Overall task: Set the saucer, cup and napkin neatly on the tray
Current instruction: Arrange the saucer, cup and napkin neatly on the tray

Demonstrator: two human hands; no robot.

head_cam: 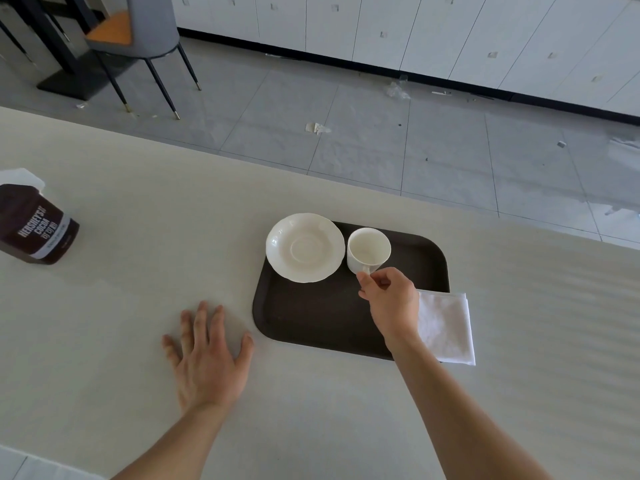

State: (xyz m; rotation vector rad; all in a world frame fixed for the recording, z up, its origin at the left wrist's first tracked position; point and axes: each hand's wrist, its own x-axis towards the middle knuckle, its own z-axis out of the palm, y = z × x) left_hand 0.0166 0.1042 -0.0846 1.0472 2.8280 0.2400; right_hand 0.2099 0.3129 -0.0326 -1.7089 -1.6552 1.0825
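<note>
A dark brown tray lies on the pale table. A cream saucer rests on the tray's far left corner, overhanging its rim. To the saucer's right a white cup stands upright and empty on the tray. My right hand pinches the cup's handle from the near side. A folded white napkin lies over the tray's right edge, partly on the table and partly hidden by my right wrist. My left hand lies flat on the table left of the tray, fingers spread, holding nothing.
A brown cocoa tin lies at the table's far left with something white behind it. The table's far edge runs diagonally above the tray. Beyond it are grey floor tiles, a chair and white cabinets.
</note>
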